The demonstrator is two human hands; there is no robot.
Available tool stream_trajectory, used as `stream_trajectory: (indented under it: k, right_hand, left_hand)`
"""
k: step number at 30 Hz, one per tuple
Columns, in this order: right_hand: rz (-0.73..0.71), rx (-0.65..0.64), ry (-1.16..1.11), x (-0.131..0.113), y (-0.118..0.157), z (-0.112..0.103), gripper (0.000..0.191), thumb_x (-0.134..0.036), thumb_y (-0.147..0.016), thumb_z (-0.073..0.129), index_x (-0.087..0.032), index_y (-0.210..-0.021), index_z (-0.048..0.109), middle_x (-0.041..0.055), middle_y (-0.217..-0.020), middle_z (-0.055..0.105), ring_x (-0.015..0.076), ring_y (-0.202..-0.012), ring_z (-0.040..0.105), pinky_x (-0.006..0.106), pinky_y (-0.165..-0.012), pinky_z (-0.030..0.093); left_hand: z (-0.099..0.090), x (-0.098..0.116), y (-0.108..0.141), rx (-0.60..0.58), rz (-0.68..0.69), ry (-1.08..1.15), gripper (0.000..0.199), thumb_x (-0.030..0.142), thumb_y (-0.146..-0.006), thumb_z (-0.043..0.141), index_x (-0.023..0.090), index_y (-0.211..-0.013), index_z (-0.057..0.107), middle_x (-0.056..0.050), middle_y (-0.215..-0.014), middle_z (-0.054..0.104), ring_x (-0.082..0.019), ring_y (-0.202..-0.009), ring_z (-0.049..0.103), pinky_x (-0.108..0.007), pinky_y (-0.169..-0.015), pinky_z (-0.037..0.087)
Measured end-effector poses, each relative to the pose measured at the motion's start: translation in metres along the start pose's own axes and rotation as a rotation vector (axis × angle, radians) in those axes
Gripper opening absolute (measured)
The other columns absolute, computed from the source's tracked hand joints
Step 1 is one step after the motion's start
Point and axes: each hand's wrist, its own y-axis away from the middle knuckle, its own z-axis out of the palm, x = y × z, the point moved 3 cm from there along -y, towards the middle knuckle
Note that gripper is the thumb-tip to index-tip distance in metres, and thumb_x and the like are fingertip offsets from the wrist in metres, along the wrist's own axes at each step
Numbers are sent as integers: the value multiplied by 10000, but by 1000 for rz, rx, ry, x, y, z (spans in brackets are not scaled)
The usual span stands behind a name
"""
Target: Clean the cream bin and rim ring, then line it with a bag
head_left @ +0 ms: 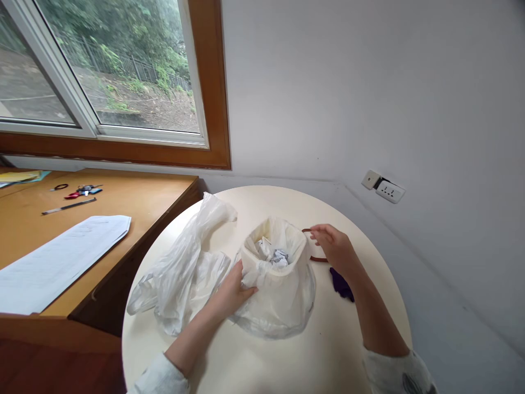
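A small bin (273, 268) stands on the round table, lined with a translucent white plastic bag (279, 306) whose edge is folded out over the rim and hangs down around it. Crumpled paper (280, 258) lies inside. My left hand (234, 290) rests against the bin's left side, thumb and fingers apart. On the right, my right hand (334, 246) is over a reddish-brown ring (319, 259), its fingers loosely bent and apart. Its fingertips are at the ring's far edge; whether they touch it I cannot tell. The hand and wrist hide part of the ring.
Another crumpled white plastic bag (184, 273) spreads over the left of the round table (295, 364). A dark purple cloth-like item (341, 284) lies by my right wrist. The wooden desk (156, 191) at left holds papers (74, 254), a pen (69, 206) and keys (85, 190).
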Motion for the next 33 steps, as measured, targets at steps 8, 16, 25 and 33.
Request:
stream_trajectory:
  k: [8, 16, 25, 33]
  right_hand:
    - [-9, -125, -104, -22, -29, 36, 298, -463, -729, 554, -179, -653, 596, 7, -654, 588, 130, -606, 512, 245, -560, 386]
    - [89, 25, -275, -16, -16, 37, 343, -449, -696, 595, -180, -520, 474, -54, -444, 381, 74, -430, 323, 227, -422, 252]
    - [85, 8, -299, -16, -14, 34, 309, -443, -700, 587, -177, -550, 539, -28, -472, 465, 93, -445, 392, 232, -424, 305]
    - [12, 147, -334, 6, 1, 29, 418, -490, -773, 486, -181, -1021, 617, 90, -929, 633, 200, -777, 572, 284, -587, 461]
  left_hand:
    - [0, 7, -1, -30, 33, -237, 504, 317, -689, 628, 184, -1153, 485, -113, -1144, 542, -290, -1099, 479, -407, -922, 383]
    - [6, 5, 2, -76, -104, -553, 691, 543, -573, 662, 161, -1121, 482, -121, -1035, 532, -332, -1004, 498, -409, -852, 390]
    - [8, 4, 10, -84, -118, -591, 714, 501, -472, 717, 152, -1062, 517, -146, -1113, 444, -331, -990, 434, -425, -844, 383]
    - [0, 4, 9, -82, -90, -349, 921, 452, -479, 743, 184, -1279, 372, -164, -1350, 289, -382, -1242, 267, -506, -1004, 249]
